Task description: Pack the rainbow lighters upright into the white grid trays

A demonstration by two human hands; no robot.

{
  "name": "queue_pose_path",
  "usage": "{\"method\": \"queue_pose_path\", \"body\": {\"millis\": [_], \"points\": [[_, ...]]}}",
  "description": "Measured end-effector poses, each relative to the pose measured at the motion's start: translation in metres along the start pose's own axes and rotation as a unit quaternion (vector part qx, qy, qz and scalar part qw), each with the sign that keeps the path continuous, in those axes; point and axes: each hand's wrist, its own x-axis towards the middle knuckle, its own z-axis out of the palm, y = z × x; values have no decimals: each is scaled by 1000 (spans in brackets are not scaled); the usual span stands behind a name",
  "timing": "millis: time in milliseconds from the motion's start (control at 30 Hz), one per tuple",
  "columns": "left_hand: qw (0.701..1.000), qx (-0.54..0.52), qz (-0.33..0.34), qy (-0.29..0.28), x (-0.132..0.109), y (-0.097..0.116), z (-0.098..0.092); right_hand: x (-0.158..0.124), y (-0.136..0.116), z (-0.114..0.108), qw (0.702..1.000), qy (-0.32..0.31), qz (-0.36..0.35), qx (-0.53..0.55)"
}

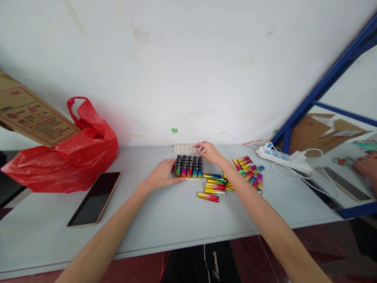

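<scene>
A tight block of lighters (189,167), standing upright in rows with black tops and rainbow-coloured bodies, sits on the table. My left hand (162,174) curls round its left end, thumb along the front and fingers behind. Just behind the block, a white tray with a grid of holes (184,148) lies by the wall. The fingers of my right hand (208,151) are bent onto that tray's right end. To the right, several loose shiny cases (216,186) in gold, red, green and blue lie in a pile, partly hidden by my right forearm.
A phone (94,199) and a red plastic bag (64,161) under a cardboard box (35,114) are at the left. On the right, a white power strip (284,159) trails cables by a blue metal frame (316,88). Another person's hand (368,167) shows beyond that frame.
</scene>
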Motion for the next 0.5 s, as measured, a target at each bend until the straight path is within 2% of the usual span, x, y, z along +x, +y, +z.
{"method": "queue_pose_path", "body": {"millis": [67,133,233,367,500], "points": [[1000,-1,7,-3,0,-2,-1,27,-3,9,1000,-24,-6,-18],[1000,4,6,-2,0,-8,-3,44,-7,17,999,-36,-1,-28],[999,26,-22,6,-3,-24,-8,46,-8,20,999,-35,12,-32],[998,18,-52,26,-6,-45,-13,14,7,2,999,-1,33,-29],[995,8,-91,38,3,-51,-14,-45,18,-36,998,40,48,-11]]}}
